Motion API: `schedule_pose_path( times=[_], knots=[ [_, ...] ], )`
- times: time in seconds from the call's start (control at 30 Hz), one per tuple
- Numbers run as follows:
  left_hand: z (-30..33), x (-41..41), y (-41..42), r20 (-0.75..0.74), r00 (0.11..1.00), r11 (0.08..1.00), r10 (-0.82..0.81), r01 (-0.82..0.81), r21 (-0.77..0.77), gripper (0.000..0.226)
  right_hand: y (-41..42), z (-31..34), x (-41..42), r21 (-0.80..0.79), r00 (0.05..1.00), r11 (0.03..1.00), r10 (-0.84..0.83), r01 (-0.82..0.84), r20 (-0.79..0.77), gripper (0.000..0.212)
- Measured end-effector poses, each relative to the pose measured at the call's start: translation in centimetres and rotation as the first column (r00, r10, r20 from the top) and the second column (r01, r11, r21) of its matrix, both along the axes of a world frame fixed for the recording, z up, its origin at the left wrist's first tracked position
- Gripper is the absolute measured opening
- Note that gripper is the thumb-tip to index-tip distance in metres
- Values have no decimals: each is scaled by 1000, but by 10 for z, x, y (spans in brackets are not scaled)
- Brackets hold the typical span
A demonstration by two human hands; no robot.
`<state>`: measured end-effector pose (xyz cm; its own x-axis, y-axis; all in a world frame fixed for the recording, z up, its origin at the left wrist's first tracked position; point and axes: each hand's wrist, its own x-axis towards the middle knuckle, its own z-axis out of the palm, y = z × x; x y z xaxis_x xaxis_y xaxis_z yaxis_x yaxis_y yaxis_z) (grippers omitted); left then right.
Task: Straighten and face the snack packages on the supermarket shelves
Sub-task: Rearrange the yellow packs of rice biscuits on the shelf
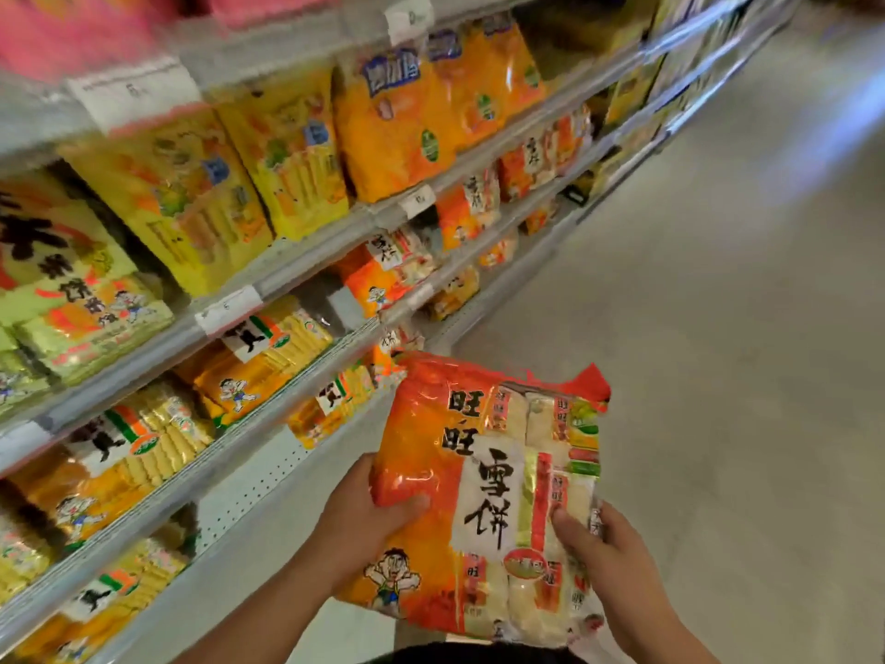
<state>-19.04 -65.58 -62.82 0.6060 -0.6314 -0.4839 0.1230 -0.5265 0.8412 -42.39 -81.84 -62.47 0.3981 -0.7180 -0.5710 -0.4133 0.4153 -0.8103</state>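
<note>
A large orange and white rice cracker bag (483,486) is held in front of me, away from the shelves, label facing up. My left hand (364,519) grips its left edge with the thumb on the front. My right hand (608,563) holds the right edge, thumb pressed on the front. To the left run tiered shelves (306,275) stocked with yellow bags (191,203), orange bags (397,122) and smaller orange and white packs (392,270).
White price tags (230,309) clip onto the shelf rails. Yellow cracker packs (258,357) fill the lower tiers. A perforated white back panel (249,486) shows in a gap on a low shelf. The grey aisle floor (718,328) stretches to the right.
</note>
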Motion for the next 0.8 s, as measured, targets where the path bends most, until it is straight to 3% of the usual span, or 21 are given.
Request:
schedule_pose_path(
  times=[0.27,0.53,0.8],
  knots=[
    [-2,-66,-155,-39,999,999,-34,34,9,51,-147,-14,-65,5,994,999,-52,53,-97,60],
    [-13,-91,-268,-84,996,997,-20,26,67,58,-278,-22,-82,5,990,1000,9,-8,-138,35],
    [-42,-33,-365,-83,994,990,74,-63,130,50,-395,-38,5,43,979,990,142,-137,-143,30]
  ],
)
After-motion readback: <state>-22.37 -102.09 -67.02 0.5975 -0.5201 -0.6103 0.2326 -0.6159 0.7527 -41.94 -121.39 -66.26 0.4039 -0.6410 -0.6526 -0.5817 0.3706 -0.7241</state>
